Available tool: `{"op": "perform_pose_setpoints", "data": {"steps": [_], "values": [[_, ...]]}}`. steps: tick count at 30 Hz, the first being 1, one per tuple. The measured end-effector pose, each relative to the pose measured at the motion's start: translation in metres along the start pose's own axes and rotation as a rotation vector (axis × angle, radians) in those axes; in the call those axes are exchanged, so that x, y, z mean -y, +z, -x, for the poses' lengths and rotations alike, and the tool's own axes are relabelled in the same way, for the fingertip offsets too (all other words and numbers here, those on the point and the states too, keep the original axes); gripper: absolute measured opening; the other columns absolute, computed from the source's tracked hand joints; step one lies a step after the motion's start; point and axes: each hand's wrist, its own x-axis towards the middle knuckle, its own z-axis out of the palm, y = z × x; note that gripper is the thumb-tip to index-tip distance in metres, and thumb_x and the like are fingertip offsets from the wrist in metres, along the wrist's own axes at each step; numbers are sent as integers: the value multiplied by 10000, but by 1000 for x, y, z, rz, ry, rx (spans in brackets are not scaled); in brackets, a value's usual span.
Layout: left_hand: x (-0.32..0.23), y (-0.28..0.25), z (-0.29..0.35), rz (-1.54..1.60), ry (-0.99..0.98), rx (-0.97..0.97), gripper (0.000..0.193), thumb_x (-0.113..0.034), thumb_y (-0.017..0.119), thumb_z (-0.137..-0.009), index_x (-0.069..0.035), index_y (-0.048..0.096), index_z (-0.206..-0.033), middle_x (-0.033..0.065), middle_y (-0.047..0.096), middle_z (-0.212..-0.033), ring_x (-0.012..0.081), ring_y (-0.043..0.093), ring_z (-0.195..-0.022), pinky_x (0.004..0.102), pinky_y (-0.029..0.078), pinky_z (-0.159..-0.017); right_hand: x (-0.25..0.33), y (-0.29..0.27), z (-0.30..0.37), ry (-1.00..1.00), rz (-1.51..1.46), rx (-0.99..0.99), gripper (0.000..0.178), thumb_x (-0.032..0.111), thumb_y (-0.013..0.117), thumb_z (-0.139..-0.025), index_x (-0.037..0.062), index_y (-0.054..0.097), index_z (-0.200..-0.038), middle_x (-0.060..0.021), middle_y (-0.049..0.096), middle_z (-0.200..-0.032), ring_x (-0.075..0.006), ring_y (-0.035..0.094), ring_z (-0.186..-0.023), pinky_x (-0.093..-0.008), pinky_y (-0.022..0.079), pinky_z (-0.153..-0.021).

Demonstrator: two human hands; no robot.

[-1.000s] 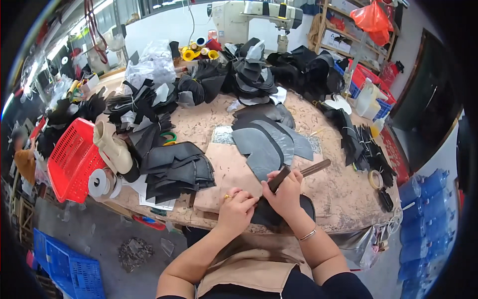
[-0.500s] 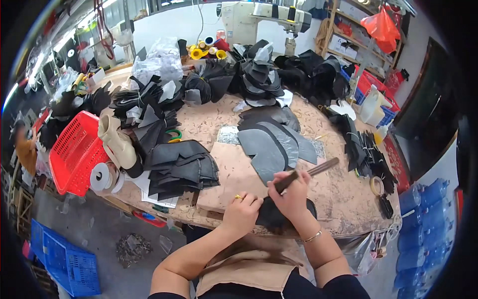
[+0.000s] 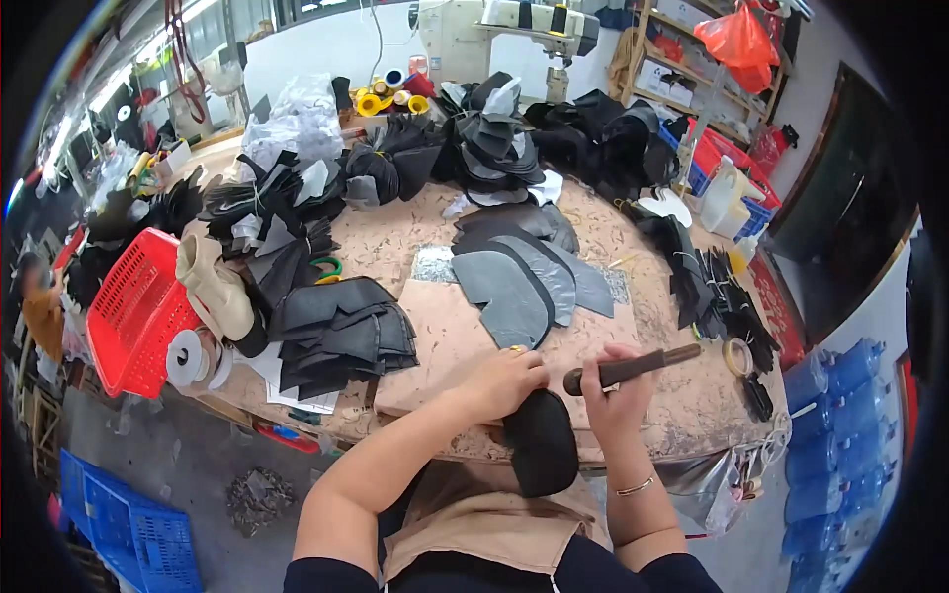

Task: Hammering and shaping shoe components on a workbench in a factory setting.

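Overhanging the table edge, one black piece is touching the left hand, fingers curled, grip unclear; the right hand is gripping one brown tool near open tabletop.

From my end, I can't make out the thumb of the left hand or the corner of the black leather-like piece beneath its fingers, the right hand's fingers cover part of the wooden-handled tool, and far beyond them my view crops the sewing machine's top.
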Motion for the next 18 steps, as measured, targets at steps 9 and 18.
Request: {"op": "perform_pose_setpoints", "data": {"steps": [9, 18], "values": [[9, 2, 6, 67, 104, -25, 92, -119, 640, -819, -110, 668, -906, 44, 614, -987, 273, 580, -962, 370, 490, -812, -25, 8, 24, -61, 119, 104, 232, 198, 767, -728, 69, 626, -859, -43, 652, -851, -255, 575, -814, -400, 357, -870], [6, -9, 5, -138, 256, 91, 237, -51, 645, -734, -95, 687, -963, 6, 632, -1005, 229, 592, -959, 345, 500, -825, -18, 3, 4, -7, 21, 104, 222, 193, 757, -731, 79, 640, -882, -32, 643, -826, -235, 588, -804, -395, 360, -855]]}}
